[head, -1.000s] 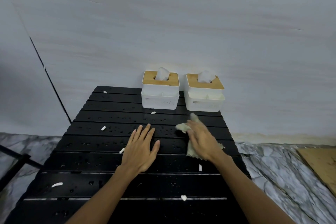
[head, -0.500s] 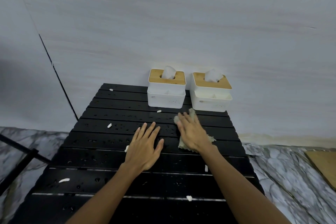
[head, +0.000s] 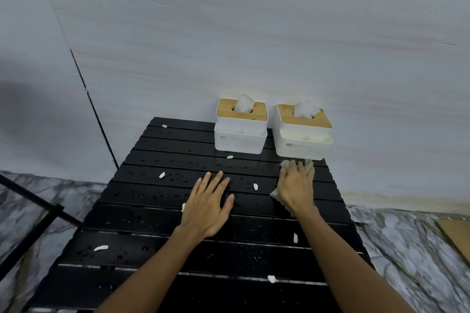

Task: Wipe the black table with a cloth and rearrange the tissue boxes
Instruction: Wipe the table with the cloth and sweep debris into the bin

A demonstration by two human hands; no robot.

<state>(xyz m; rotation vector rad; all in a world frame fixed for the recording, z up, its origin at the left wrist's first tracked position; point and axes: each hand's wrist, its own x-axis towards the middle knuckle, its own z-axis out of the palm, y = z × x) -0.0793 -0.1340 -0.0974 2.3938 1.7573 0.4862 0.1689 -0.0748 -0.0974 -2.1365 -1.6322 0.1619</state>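
The black slatted table is wet with droplets and strewn with several white scraps. Two white tissue boxes with wooden lids stand side by side at its far edge against the wall, the left box and the right box. My right hand presses flat on a pale green cloth just in front of the right box. Only the cloth's edges show around the hand. My left hand lies flat on the table's middle, fingers spread, holding nothing.
A pale wall rises right behind the boxes. Marble-patterned floor lies on both sides of the table. A black metal frame stands at the left, and a brown board lies on the floor at the right.
My right hand has slid the cloth to the right and farther back, up to the right tissue box. A white scrap now shows where the cloth was. My left hand has stayed put.
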